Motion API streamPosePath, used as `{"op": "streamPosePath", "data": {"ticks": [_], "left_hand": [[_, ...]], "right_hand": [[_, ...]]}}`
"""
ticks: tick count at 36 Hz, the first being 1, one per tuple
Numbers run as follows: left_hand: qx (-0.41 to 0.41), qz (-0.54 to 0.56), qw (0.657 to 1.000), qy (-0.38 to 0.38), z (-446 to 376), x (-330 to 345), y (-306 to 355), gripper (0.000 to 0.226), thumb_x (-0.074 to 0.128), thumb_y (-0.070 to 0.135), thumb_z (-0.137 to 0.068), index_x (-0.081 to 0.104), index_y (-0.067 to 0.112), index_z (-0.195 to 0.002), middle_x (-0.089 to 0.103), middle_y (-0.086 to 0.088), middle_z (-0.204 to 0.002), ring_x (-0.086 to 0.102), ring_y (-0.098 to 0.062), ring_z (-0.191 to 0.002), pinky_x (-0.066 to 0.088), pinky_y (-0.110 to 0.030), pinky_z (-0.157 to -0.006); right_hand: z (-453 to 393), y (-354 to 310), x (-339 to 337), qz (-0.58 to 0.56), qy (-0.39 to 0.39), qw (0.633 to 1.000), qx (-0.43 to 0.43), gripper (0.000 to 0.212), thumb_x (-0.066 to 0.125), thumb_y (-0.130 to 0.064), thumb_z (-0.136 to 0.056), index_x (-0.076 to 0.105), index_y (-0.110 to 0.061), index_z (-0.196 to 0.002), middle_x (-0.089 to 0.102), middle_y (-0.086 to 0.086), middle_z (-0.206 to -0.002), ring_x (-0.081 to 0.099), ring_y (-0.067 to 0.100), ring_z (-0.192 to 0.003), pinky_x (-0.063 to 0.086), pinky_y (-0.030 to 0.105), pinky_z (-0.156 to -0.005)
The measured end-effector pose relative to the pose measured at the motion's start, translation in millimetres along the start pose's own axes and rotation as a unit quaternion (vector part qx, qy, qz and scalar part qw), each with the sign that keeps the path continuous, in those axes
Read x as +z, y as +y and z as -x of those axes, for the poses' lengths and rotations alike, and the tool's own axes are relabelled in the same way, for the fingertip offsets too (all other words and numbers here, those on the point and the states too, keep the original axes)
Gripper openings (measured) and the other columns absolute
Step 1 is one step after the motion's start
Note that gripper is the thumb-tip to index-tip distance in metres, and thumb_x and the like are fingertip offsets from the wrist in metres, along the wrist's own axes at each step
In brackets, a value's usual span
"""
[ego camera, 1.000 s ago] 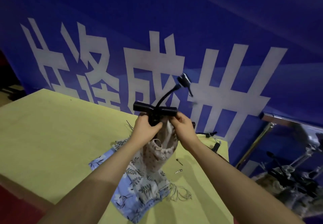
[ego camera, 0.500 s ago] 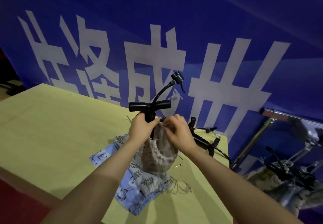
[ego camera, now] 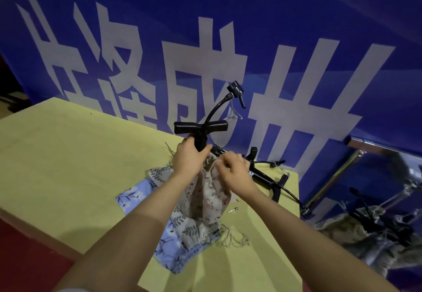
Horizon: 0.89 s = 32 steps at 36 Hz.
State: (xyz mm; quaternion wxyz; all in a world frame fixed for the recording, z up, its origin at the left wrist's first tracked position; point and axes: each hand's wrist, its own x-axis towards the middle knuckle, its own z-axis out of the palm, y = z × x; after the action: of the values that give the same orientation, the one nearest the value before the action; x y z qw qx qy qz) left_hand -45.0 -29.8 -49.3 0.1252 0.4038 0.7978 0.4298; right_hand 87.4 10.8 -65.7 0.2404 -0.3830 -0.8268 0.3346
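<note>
A black hand pump (ego camera: 201,128) with a T-shaped handle and a curved hose stands upright inside a beige patterned cloth bag (ego camera: 206,194) on the yellow table (ego camera: 68,166). My left hand (ego camera: 188,158) grips the pump's shaft just under the handle. My right hand (ego camera: 233,172) pinches the gathered mouth of the bag beside the shaft. The pump's lower body is hidden by the cloth.
Blue and grey floral cloths (ego camera: 175,234) lie under the bag. A second black pump (ego camera: 267,175) lies on the table behind my right hand, and a small metal pin (ego camera: 233,210) next to the bag. A blue banner (ego camera: 205,52) hangs behind; metal stands (ego camera: 376,218) are right.
My right hand left the pump's handle and dropped to the bag's mouth. The bag has slid lower on the shaft, and the second pump has come into view.
</note>
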Motion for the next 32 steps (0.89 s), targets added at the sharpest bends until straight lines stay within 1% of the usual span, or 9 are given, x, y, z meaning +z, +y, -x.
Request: {"op": "streamPosePath", "data": {"ticks": [2, 5, 8, 12, 14, 16, 20, 27, 32], "left_hand": [[-0.003, 0.017, 1.0, -0.008, -1.1, 0.9, 1.1, 0.045, 0.065, 0.045, -0.083, 0.057, 0.014, -0.115, 0.065, -0.006, -0.109, 0.06, -0.027, -0.102, 0.053, -0.045, -0.084], [-0.005, 0.046, 0.999, -0.022, -1.4, 2.4, 5.3, 0.042, 0.068, 0.037, -0.083, 0.058, 0.014, -0.117, 0.065, -0.007, -0.113, 0.061, -0.026, -0.104, 0.052, -0.04, -0.087], [-0.01, 0.08, 0.996, -0.043, 0.5, 3.7, 9.4, 0.036, 0.065, 0.028, -0.086, 0.057, 0.014, -0.118, 0.065, -0.008, -0.112, 0.06, -0.027, -0.101, 0.05, -0.035, -0.082], [-0.011, 0.112, 0.992, -0.062, 4.3, 3.6, 13.9, 0.038, 0.062, 0.029, -0.089, 0.054, 0.014, -0.123, 0.065, -0.008, -0.116, 0.06, -0.027, -0.105, 0.044, -0.03, -0.078], [-0.007, 0.113, 0.991, -0.064, 5.7, 2.7, 16.3, 0.038, 0.06, 0.028, -0.09, 0.054, 0.013, -0.125, 0.065, -0.01, -0.114, 0.06, -0.029, -0.103, 0.043, -0.029, -0.074], [-0.004, 0.11, 0.991, -0.072, 7.8, 1.9, 19.3, 0.037, 0.058, 0.024, -0.091, 0.053, 0.011, -0.125, 0.065, -0.012, -0.11, 0.06, -0.031, -0.096, 0.041, -0.029, -0.07], [-0.005, 0.109, 0.991, -0.08, 13.0, 0.8, 25.9, 0.032, 0.056, 0.025, -0.092, 0.054, 0.009, -0.12, 0.06, -0.005, -0.095, 0.056, -0.025, -0.085, 0.039, -0.029, -0.065], [-0.013, 0.147, 0.986, -0.083, 14.3, -1.8, 45.6, 0.026, 0.054, 0.031, -0.093, 0.057, 0.009, -0.107, 0.057, 0.002, -0.075, 0.05, -0.012, -0.062, 0.032, -0.025, -0.049], [-0.009, 0.214, 0.972, -0.093, 7.2, -9.2, 66.3, 0.025, 0.056, 0.029, -0.092, 0.059, 0.011, -0.108, 0.062, -0.001, -0.083, 0.058, -0.02, -0.074, 0.04, -0.029, -0.056]], "right_hand": [[-2.5, -11.0, -12.4, -0.139, 0.043, 0.989, 0.013, 0.017, 0.047, -0.022, -0.097, 0.055, -0.014, -0.083, 0.057, 0.0, -0.079, 0.054, 0.012, -0.078, 0.045, 0.039, -0.082], [-7.6, -26.6, -27.8, -0.217, 0.058, 0.974, 0.007, 0.02, 0.049, -0.019, -0.098, 0.054, -0.004, -0.088, 0.057, 0.003, -0.073, 0.057, 0.013, -0.068, 0.053, 0.037, -0.074], [-11.5, -34.4, -33.0, -0.205, 0.054, 0.977, -0.022, 0.017, 0.051, -0.019, -0.097, 0.057, -0.008, -0.086, 0.059, 0.009, -0.076, 0.058, 0.024, -0.07, 0.053, 0.042, -0.073], [-12.2, -43.3, -38.3, -0.212, 0.074, 0.974, -0.042, 0.023, 0.055, -0.02, -0.096, 0.058, -0.005, -0.079, 0.053, -0.009, -0.06, 0.046, 0.004, -0.055, 0.041, 0.019, -0.058], [-12.7, -46.3, -41.2, -0.23, 0.093, 0.968, -0.042, 0.025, 0.055, -0.02, -0.096, 0.06, -0.003, -0.078, 0.049, -0.007, -0.056, 0.042, 0.008, -0.053, 0.038, 0.023, -0.055], [-12.4, -50.9, -45.2, -0.269, 0.103, 0.957, -0.039, 0.023, 0.054, -0.017, -0.096, 0.063, 0.0, -0.083, 0.053, 0.002, -0.06, 0.047, 0.013, -0.055, 0.042, 0.027, -0.055], [-11.6, -61.5, -55.8, -0.303, 0.142, 0.941, -0.055, 0.019, 0.05, -0.008, -0.096, 0.066, 0.002, -0.092, 0.063, 0.007, -0.074, 0.06, 0.004, -0.061, 0.051, 0.018, -0.062], [-13.1, -76.5, -70.3, -0.35, 0.163, 0.921, -0.056, 0.019, 0.05, -0.012, -0.098, 0.067, -0.003, -0.102, 0.067, 0.011, -0.082, 0.067, 0.018, -0.073, 0.058, 0.029, -0.073], [-12.2, -101.7, -96.4, -0.351, 0.173, 0.914, -0.106, 0.018, 0.047, -0.011, -0.099, 0.063, -0.006, -0.105, 0.068, 0.008, -0.085, 0.066, 0.013, -0.061, 0.059, 0.031, -0.066]]}}
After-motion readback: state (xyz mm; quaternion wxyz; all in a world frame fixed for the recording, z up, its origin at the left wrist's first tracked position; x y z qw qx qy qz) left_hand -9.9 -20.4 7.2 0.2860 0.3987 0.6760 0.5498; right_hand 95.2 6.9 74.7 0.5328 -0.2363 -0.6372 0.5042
